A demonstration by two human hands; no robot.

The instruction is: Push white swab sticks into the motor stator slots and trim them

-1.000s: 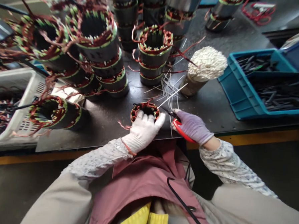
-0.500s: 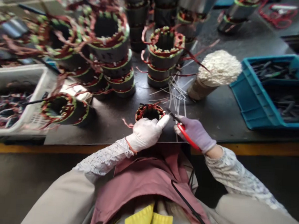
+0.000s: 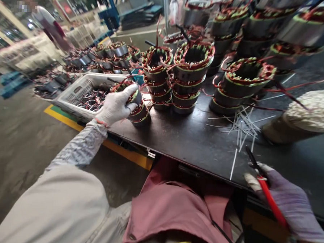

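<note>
At the bench's left edge, beside the white crate [image 3: 79, 91], the left hand [image 3: 115, 106] closes its fingers over a stator [image 3: 137, 111] atop a short stack, while the right hand [image 3: 288, 202], parked near the body, grips red-handled scissors [image 3: 267, 192] pointing away.

Even, fairly bright indoor light gives a sheen on the dark table [image 3: 193, 141]; edges are motion-blurred and stretched.

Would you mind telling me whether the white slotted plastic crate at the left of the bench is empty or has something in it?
It has something in it. The white slotted plastic crate holds a tangle of dark and reddish wires; the white-gloved left hand grips a copper-wound stator just beside it.
</note>
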